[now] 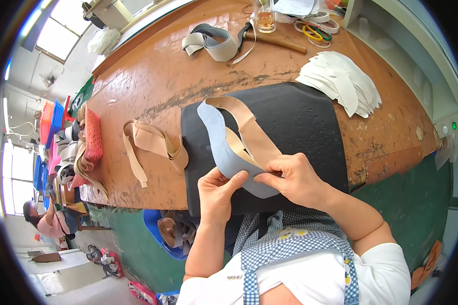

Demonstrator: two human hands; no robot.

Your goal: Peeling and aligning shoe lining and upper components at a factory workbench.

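Observation:
Both my hands hold a curved strip (220, 133), light blue on one face and tan on the other, bent into a loop above a black mat (310, 132). My left hand (218, 195) pinches its near blue edge between thumb and fingers. Just to the right, my right hand (292, 178) grips the same edge, thumb toward the left thumb. The loop's tan part (249, 124) runs from the far end back to my right hand. Left of the mat lies a folded tan strip (155, 140).
White cut pieces (341, 81) lie fanned at the right. A grey strip roll (216, 46), a hammer (277, 41), scissors (313, 33) and a glass (264, 20) stand or lie at the back. Left are a red basket (92, 142) and a seated person (53, 221); below, a blue bin (155, 231).

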